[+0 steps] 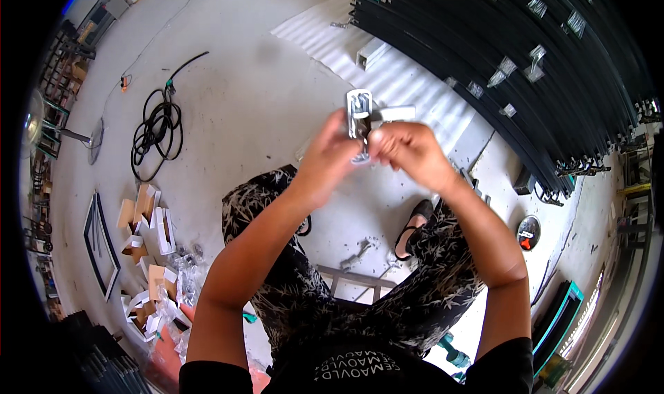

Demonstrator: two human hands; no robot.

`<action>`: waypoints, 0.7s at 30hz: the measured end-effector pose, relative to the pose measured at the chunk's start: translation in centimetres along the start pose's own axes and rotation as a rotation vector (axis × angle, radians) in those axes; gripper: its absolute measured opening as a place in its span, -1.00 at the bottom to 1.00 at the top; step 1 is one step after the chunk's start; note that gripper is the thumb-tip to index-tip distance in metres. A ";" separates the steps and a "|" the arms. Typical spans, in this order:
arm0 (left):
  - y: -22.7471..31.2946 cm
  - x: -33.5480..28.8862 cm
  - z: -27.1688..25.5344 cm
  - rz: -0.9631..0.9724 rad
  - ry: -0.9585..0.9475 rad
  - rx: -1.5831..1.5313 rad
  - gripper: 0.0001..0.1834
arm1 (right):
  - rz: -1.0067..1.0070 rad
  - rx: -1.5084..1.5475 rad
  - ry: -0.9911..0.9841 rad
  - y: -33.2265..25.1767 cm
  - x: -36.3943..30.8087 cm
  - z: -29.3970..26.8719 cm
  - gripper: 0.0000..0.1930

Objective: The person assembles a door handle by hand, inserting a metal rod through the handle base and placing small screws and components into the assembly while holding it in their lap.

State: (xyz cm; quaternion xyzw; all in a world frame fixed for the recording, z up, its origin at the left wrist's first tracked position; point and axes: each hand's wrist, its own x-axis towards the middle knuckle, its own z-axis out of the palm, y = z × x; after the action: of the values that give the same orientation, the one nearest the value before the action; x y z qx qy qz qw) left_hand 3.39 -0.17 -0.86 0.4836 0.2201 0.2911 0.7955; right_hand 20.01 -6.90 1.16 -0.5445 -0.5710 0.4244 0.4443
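Your left hand (321,160) is closed around the lower part of a silvery metal fitting (359,106), holding it up in front of you, above and beyond your knees. Your right hand (413,153) meets it from the other side, thumb and curled fingers bunched against its lower end; blur hides whether they pinch any part of it, so you cannot tell from here. A pale flat bar (398,113) juts rightward beside the fitting, just above your right knuckles.

Around you, largest first, spreads a grey floor (242,69). Ahead and to your right lies a broad stack of long black bars (449,38), with scraps of clear wrap (503,71) on it. A white ridged sheet (311,31) reaches out from under the bars. Off to your left, open cardboard boxes (162,278) lie in a jumble, with crumpled clear plastic (185,273) just beside them. Farther ahead on that side, a black hose (155,139) is heaped in loose loops, one end trailing away. A narrow dark frame (90,245) lies left of the boxes. Beyond your right forearm sits a round dish (529,226), and in it a small red piece (526,243).
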 end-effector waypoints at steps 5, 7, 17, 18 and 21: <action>2.8 -0.8 -1.5 0.057 0.158 -0.189 -0.58 | 0.309 -0.008 0.165 5.8 1.6 -2.4 -0.71; 3.6 -1.8 -2.3 0.037 0.276 -0.183 -0.58 | 0.465 -0.103 0.087 12.4 0.7 -2.1 -0.80; 5.5 -5.1 -4.4 -0.216 0.553 -0.131 -0.51 | 0.545 -0.585 0.015 37.5 0.4 8.8 -0.88; 5.8 -4.9 -4.4 -0.236 0.589 -0.116 -0.50 | 0.499 -0.666 0.047 38.5 0.8 10.2 -0.89; 6.5 -4.7 -4.9 -0.308 0.602 -0.130 -0.43 | 0.415 -0.811 0.065 39.8 1.6 13.2 -0.95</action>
State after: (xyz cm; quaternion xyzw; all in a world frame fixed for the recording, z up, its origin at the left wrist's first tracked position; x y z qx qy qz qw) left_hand -4.83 2.15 3.17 0.2855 0.4964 0.3107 0.7586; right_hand 16.98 -3.44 -40.53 -0.7903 -0.5555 0.2296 0.1183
